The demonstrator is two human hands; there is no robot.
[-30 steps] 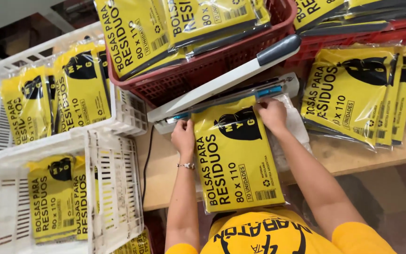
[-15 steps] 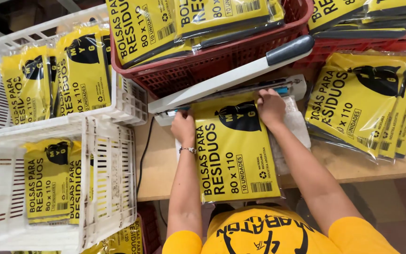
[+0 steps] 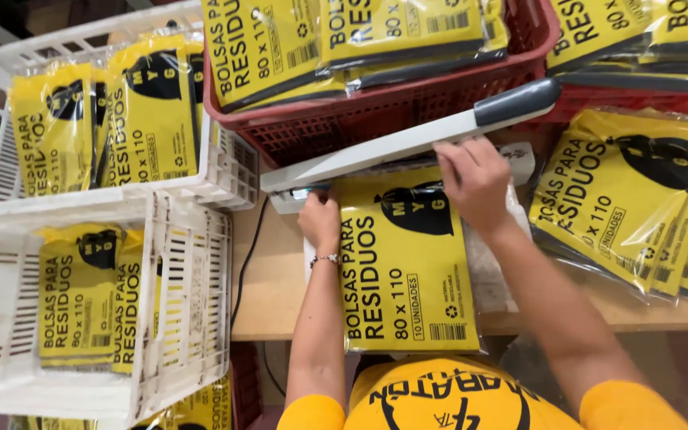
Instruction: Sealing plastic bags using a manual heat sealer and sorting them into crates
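Observation:
A yellow packet of black bags (image 3: pixel 404 267) lies flat on the wooden table in front of me, its top edge under the arm of a white heat sealer (image 3: pixel 408 143). My left hand (image 3: pixel 321 221) pinches the packet's upper left corner by the sealer's base. My right hand (image 3: pixel 476 177) rests on the sealer arm, just left of its grey handle (image 3: pixel 517 101), with the fingers laid over the bar above the packet's upper right corner.
A red basket (image 3: pixel 376 111) full of yellow packets stands behind the sealer. Two white crates (image 3: pixel 193 263) with more packets sit at the left. A loose pile of packets (image 3: pixel 631 199) lies on the table (image 3: pixel 268 287) at the right. A black cord hangs off the table's left edge.
My right hand has come off the packet's top right corner and now lies on the sealer arm. My left hand stays on the packet's corner.

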